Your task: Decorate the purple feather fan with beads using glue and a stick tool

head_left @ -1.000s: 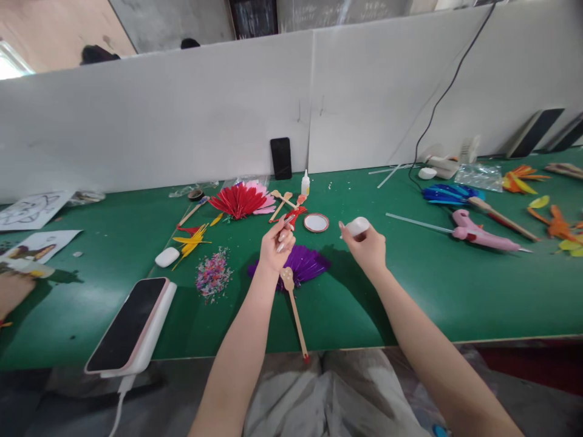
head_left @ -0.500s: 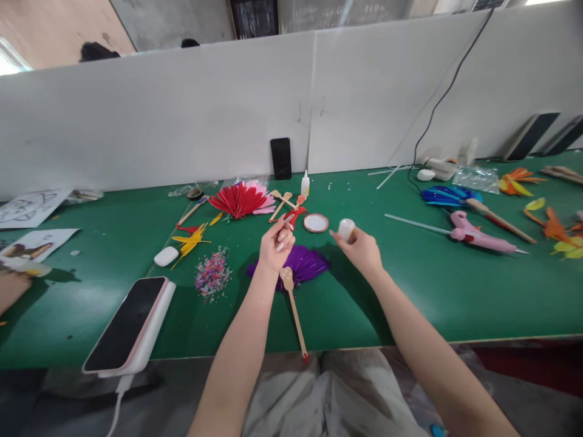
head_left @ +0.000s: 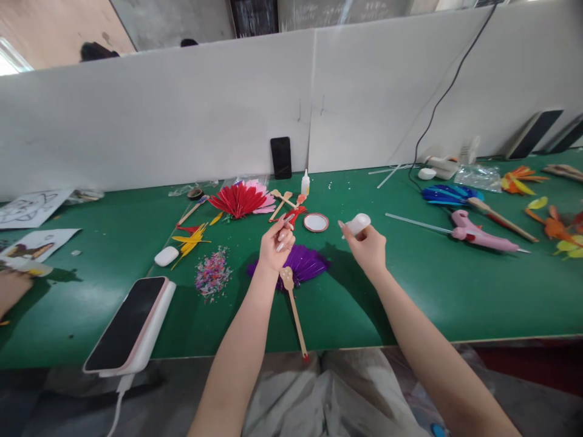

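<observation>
My right hand (head_left: 371, 249) is closed round a small white squeeze bottle (head_left: 359, 224), its base facing up and its nozzle out of sight. My left hand (head_left: 277, 243) is raised with thumb and fingers pinched; something small and pale may be between the fingertips, but I cannot make it out. Below it lies a purple pleated fan (head_left: 307, 267), with a wooden stick (head_left: 297, 321) running towards the table's front edge. Between the hands, a little further back, sits a round white dish with a red rim (head_left: 316, 230).
Further back are a red fan (head_left: 240, 200), another white bottle (head_left: 305, 183) and a phone (head_left: 281, 159) leaning on the partition. Coloured flakes (head_left: 212, 274) and a charging phone (head_left: 130, 321) lie left. A pink glue gun (head_left: 487, 237) and a blue fan (head_left: 449, 195) lie right.
My right hand has moved slightly to the right with the white bottle, which is now tilted more to the side. My left hand has stayed where it was.
</observation>
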A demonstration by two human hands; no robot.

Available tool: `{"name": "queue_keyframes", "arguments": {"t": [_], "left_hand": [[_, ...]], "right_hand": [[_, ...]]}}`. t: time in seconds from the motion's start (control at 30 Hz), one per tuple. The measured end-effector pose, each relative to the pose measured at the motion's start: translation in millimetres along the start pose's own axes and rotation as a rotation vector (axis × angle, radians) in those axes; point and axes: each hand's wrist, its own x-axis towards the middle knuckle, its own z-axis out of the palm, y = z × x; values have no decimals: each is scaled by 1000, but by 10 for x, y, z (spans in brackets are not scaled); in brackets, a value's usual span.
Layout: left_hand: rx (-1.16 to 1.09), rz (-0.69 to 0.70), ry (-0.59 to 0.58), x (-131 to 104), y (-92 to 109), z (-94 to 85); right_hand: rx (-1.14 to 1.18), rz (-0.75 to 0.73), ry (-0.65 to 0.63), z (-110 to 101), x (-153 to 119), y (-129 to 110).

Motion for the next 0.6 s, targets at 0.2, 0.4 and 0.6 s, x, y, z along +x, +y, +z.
{"name": "queue_keyframes", "arguments": {"t": [0.2, 0.4, 0.6], "left_hand": [[-15, -4, -11, 7, -8, -7], [-33, -3, -22, 5, -7, -10], [-20, 1, -14, 3, -8, -16]], "right_hand": [[171, -14, 119, 7, -15, -15], [-82, 5, -123, -15, 3, -17], [-130, 26, -142, -45, 28, -10]]}}
